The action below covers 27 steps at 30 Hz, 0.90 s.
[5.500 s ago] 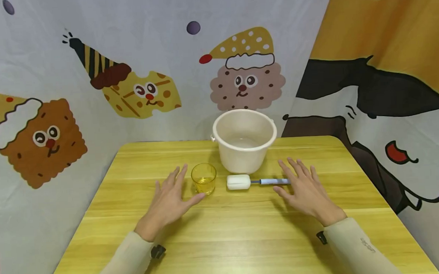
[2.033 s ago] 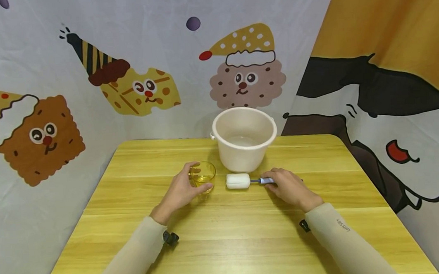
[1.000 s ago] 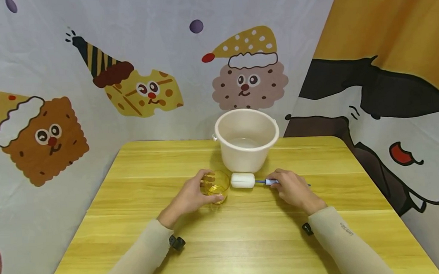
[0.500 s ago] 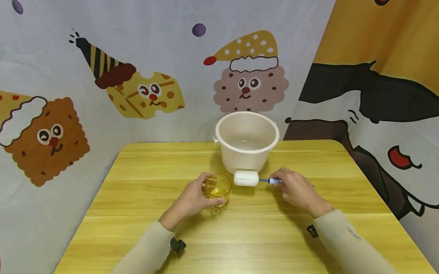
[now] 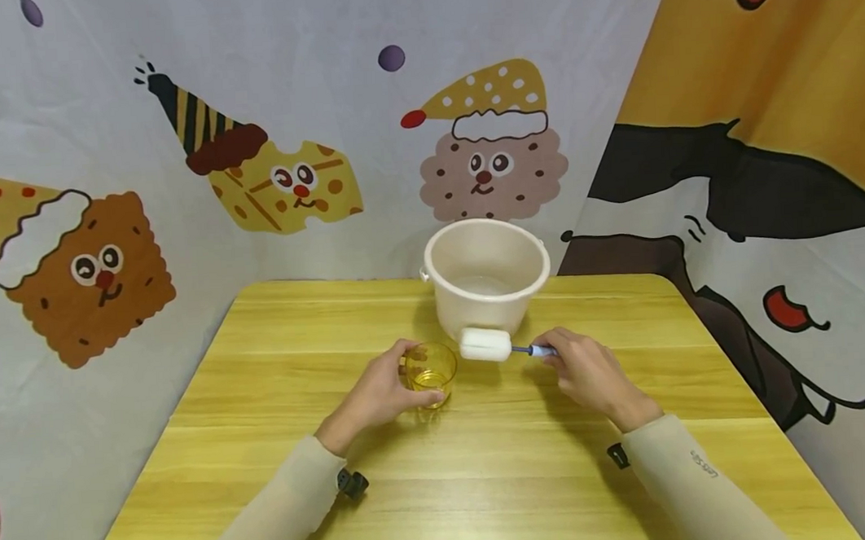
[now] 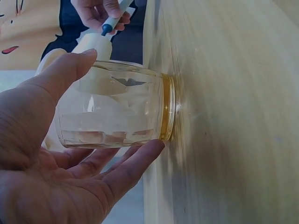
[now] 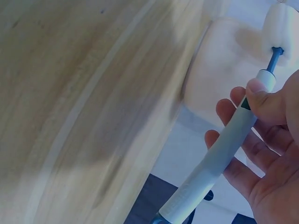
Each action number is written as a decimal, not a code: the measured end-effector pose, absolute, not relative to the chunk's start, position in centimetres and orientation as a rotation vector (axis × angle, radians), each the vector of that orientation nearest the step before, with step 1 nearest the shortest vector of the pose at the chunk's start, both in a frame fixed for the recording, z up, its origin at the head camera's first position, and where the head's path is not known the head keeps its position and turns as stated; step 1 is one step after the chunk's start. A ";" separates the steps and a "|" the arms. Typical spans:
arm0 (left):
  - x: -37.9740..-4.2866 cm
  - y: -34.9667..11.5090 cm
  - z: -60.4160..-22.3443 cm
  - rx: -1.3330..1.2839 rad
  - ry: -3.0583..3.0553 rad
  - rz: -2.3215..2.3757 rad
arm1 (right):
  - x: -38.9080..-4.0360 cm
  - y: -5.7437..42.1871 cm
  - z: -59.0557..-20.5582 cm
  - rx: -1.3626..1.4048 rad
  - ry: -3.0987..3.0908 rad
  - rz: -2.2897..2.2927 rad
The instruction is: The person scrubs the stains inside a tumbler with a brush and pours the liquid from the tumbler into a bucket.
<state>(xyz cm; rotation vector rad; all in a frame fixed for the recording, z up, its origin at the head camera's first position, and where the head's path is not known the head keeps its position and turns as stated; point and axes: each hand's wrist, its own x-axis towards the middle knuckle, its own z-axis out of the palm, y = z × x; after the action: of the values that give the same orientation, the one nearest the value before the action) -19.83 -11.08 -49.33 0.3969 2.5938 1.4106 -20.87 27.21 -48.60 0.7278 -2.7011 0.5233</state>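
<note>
My left hand (image 5: 382, 393) holds a clear yellow drinking glass (image 5: 432, 376) upright, thumb on the near side and fingers round the far side. In the left wrist view, the glass (image 6: 110, 105) has its thick amber base at the tabletop. My right hand (image 5: 590, 376) grips a sponge cup brush by its pale handle (image 7: 210, 161), thumb pressed along the top. The brush's white sponge head (image 5: 484, 345) points left, raised above the table, just right of the glass and overlapping the bucket's lower front in the head view.
A cream plastic bucket (image 5: 489, 297) stands behind the glass and brush, near the table's back edge. The wood-grain table (image 5: 444, 489) extends toward me. A cartoon-printed cloth (image 5: 304, 65) hangs behind and along the sides.
Both hands were spread and holding nothing at first. The left has since grasped the glass and shifted it right and nearer me. The right has taken the brush handle and lifted the brush.
</note>
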 end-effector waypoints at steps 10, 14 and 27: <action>-19.8 -10.9 -49.1 0.401 2.651 1.353 | -20.8 26.8 -48.0 0.805 -2.589 0.521; -19.9 -10.9 -48.9 0.388 2.651 1.348 | -20.8 26.7 -47.8 0.852 -2.518 0.522; -20.0 -10.9 -48.9 0.375 2.633 1.339 | -20.3 25.3 -46.3 0.955 -2.384 0.481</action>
<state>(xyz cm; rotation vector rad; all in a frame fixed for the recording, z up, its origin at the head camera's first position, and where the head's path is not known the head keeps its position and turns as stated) -20.02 -10.90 -48.93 0.3754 2.6332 1.3391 -20.31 25.31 -46.33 0.9550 -2.3841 0.4807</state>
